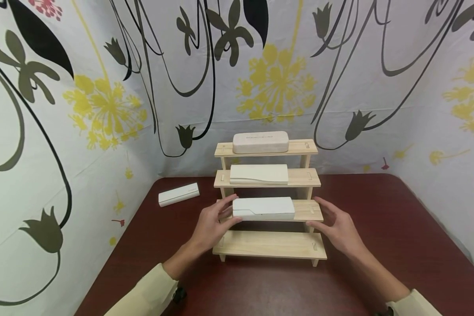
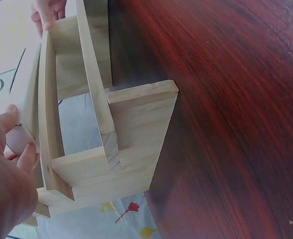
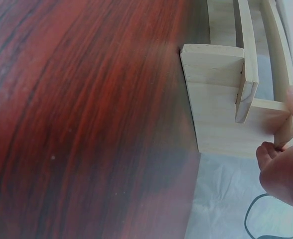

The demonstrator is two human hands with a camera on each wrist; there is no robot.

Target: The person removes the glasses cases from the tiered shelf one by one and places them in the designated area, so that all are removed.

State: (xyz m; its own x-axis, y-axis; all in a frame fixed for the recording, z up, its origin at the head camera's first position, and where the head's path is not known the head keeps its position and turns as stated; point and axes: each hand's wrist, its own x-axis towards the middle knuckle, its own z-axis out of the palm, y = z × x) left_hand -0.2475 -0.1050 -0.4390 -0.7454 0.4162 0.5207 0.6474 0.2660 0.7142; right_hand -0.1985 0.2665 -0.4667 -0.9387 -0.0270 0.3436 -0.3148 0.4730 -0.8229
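Observation:
A white glasses case lies lengthwise on the second shelf from the bottom of a pale wooden stepped rack. My left hand grips its left end, thumb at the front and fingers behind; the left wrist view shows this hand around the rounded case end. At the opposite end of that same shelf, my right hand holds the board's right end between thumb and fingers. In the right wrist view the thumb of this hand lies along the shelf edge, with fingertips under the end.
A cream case sits on the shelf above, and a beige case on the top shelf. Another white case lies on the dark red table, left of the rack. Patterned cloth hangs behind and along both sides.

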